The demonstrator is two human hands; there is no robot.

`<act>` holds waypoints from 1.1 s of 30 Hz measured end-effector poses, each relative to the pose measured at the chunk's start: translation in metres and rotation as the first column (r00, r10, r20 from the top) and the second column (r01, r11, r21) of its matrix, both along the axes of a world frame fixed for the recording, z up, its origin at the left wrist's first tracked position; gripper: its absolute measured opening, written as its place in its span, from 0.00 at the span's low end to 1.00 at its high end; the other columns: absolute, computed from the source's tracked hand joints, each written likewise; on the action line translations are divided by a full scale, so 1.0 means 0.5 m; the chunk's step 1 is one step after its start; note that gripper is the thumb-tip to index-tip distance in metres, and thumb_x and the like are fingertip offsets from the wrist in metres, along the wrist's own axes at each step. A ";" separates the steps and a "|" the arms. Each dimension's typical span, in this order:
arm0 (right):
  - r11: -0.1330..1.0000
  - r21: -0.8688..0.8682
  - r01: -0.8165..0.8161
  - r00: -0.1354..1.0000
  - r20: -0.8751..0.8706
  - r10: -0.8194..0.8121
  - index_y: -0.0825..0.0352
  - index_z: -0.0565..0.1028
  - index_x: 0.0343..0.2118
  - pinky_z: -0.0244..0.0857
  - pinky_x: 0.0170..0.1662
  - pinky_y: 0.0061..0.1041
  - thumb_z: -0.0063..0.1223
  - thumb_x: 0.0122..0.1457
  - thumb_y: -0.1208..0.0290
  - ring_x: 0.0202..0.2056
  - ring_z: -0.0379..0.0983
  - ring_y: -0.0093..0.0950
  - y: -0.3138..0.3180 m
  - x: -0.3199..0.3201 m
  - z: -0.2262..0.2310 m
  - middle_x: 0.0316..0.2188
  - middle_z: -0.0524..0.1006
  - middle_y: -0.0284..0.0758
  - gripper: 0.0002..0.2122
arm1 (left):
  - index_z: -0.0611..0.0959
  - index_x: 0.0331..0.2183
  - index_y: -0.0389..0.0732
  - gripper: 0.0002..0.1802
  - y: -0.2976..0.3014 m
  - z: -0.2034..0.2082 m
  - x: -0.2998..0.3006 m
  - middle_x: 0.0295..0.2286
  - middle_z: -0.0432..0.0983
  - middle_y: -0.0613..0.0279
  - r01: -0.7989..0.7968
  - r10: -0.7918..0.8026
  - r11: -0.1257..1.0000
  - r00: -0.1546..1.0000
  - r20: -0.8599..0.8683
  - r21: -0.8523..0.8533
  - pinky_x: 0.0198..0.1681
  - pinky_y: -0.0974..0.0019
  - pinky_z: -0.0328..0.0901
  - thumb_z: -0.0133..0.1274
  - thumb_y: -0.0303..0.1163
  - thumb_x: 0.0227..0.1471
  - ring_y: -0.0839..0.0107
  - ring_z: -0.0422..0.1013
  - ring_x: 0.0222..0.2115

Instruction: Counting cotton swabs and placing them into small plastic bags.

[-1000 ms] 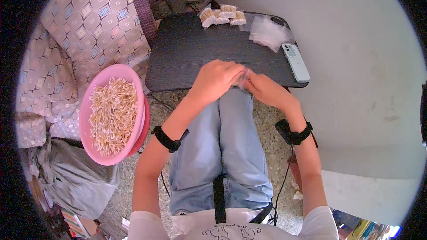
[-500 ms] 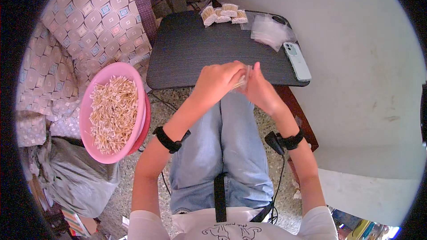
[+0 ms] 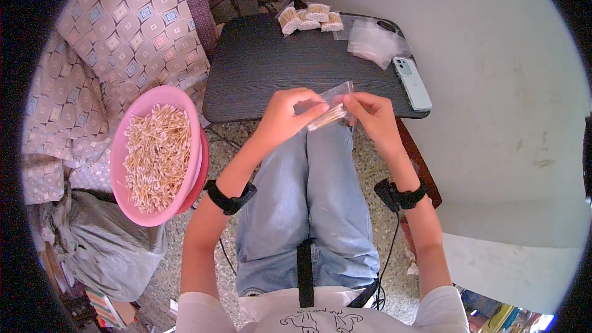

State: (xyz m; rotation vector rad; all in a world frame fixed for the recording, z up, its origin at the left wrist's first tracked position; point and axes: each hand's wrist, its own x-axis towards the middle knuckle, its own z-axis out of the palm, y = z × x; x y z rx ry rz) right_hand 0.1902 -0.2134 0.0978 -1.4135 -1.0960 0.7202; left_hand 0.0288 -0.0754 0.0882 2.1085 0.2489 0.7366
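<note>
Between my hands, above my knees at the table's near edge, is a small clear plastic zip bag point(image 3: 338, 91) with a few cotton swabs point(image 3: 327, 118) lying slanted in it. My left hand point(image 3: 291, 111) pinches the bag's left side, thumb on top. With thumb and fingers my right hand point(image 3: 372, 113) grips its right edge. Off to the left, a pink oval basin point(image 3: 195, 114) holds a big heap of loose cotton swabs point(image 3: 157, 157).
On the dark folding table point(image 3: 265, 68), several filled swab bags point(image 3: 308, 18) lie at the far edge. A stack of clear bags point(image 3: 373, 43) and a white phone point(image 3: 412, 84) lie at the right. A patterned sofa point(image 3: 135, 18) stands left, a pale wall point(image 3: 493, 86) right.
My hands have drawn apart, with the right hand turned, so the bag now shows flat between them. Earlier my fingers were bunched around it and mostly hid it.
</note>
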 end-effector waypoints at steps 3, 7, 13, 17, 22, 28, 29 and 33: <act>0.999 -0.026 0.045 0.997 0.069 -0.043 0.67 0.81 0.35 0.61 0.26 0.15 0.53 0.60 0.67 0.23 0.66 0.13 -0.005 -0.004 0.018 0.23 0.77 0.27 0.10 | 0.83 0.32 0.35 0.10 0.004 -0.013 0.001 0.30 0.79 0.62 0.034 -0.022 0.966 0.998 0.052 -0.256 0.39 0.72 0.66 0.59 0.33 0.51 0.77 0.73 0.33; 0.992 0.082 0.095 0.978 0.181 -0.108 0.67 0.80 0.36 0.62 0.28 0.16 0.55 0.59 0.68 0.25 0.67 0.14 -0.001 0.004 0.011 0.26 0.77 0.28 0.09 | 0.83 0.31 0.34 0.11 0.004 -0.009 0.002 0.29 0.80 0.62 0.038 -0.031 0.961 0.999 0.029 -0.274 0.38 0.71 0.67 0.58 0.34 0.51 0.76 0.75 0.32; 0.996 -0.008 -0.090 0.996 0.012 0.091 0.67 0.77 0.41 0.65 0.32 0.17 0.58 0.56 0.70 0.30 0.70 0.15 -0.001 0.001 0.036 0.30 0.78 0.29 0.11 | 0.82 0.34 0.32 0.11 -0.001 -0.009 -0.009 0.32 0.80 0.60 0.044 -0.023 0.933 0.998 0.063 -0.357 0.41 0.71 0.67 0.56 0.32 0.53 0.75 0.75 0.35; 0.996 -0.008 -0.092 0.996 0.019 0.092 0.69 0.77 0.40 0.66 0.34 0.17 0.59 0.55 0.71 0.31 0.71 0.15 0.001 0.008 0.024 0.30 0.78 0.29 0.11 | 0.81 0.35 0.32 0.11 -0.005 -0.019 -0.008 0.33 0.80 0.59 0.073 -0.039 0.906 0.995 0.089 -0.417 0.43 0.70 0.67 0.56 0.31 0.54 0.74 0.75 0.36; 0.991 -0.048 -0.127 0.987 0.098 0.131 0.69 0.77 0.35 0.66 0.30 0.17 0.59 0.54 0.72 0.27 0.71 0.14 0.000 0.014 0.022 0.26 0.77 0.28 0.08 | 0.81 0.35 0.33 0.11 -0.004 -0.015 -0.006 0.33 0.80 0.60 0.084 -0.063 0.937 0.995 0.074 -0.339 0.43 0.70 0.67 0.55 0.32 0.54 0.75 0.74 0.37; 0.961 -0.197 -0.192 0.979 -0.106 0.174 0.66 0.75 0.34 0.58 0.22 0.15 0.59 0.54 0.71 0.23 0.67 0.12 -0.002 -0.001 0.047 0.23 0.74 0.26 0.07 | 0.81 0.36 0.35 0.10 -0.008 -0.017 -0.007 0.34 0.79 0.62 0.061 -0.049 0.948 0.998 0.048 -0.311 0.43 0.71 0.66 0.55 0.32 0.55 0.77 0.73 0.36; 0.963 -0.191 -0.192 0.974 -0.160 0.163 0.66 0.75 0.34 0.57 0.22 0.14 0.59 0.55 0.70 0.22 0.66 0.12 -0.001 -0.004 0.049 0.23 0.74 0.25 0.08 | 0.81 0.36 0.35 0.10 -0.010 -0.017 -0.008 0.34 0.79 0.62 0.065 -0.053 0.942 0.997 0.047 -0.329 0.43 0.71 0.66 0.55 0.32 0.55 0.77 0.73 0.36; 0.957 -0.212 -0.197 0.979 -0.092 0.181 0.67 0.75 0.33 0.58 0.22 0.15 0.60 0.54 0.70 0.23 0.66 0.13 0.003 -0.002 0.028 0.22 0.74 0.26 0.08 | 0.81 0.36 0.34 0.11 -0.011 -0.023 -0.006 0.34 0.79 0.63 0.094 -0.086 0.922 0.996 0.038 -0.376 0.42 0.72 0.67 0.55 0.32 0.55 0.77 0.73 0.36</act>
